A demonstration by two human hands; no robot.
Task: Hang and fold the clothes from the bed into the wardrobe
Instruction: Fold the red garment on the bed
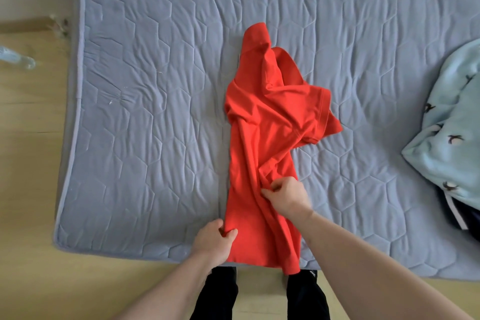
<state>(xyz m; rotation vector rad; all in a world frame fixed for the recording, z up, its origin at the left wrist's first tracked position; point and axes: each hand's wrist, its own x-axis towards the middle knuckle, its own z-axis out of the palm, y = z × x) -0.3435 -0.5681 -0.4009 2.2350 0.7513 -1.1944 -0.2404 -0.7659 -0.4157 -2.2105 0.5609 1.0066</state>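
Nearest the camera, two dark trouser legs (223, 293) are seen standing on the wooden floor (26, 189) at the near edge of the bed (155, 86). Two bare hands are counted. The left hand (215, 239) is placed at the near left edge of one red shirt (265, 138), its fingers (230, 235) curled and pinching the cloth between thumb and forefinger. The right hand (284, 196) is set a little farther in, on the shirt's right side, its fingers curled round a gathered fold of the fabric.

The shirt is laid lengthwise on the quilted blue-grey cover, its long axis running away from the person: hem at the near edge, slightly overhanging it, collar pointed toward the far side. It is folded narrow, with one sleeve spread out to the right. Wide bare quilt is left on both sides of it and beyond the collar.

At the right edge one pale blue patterned garment (452, 125) is heaped, well apart from the shirt, with something dark partly hidden beneath it. At the left, on the floor, one clear object (18, 58) is seen, too blurred to identify.
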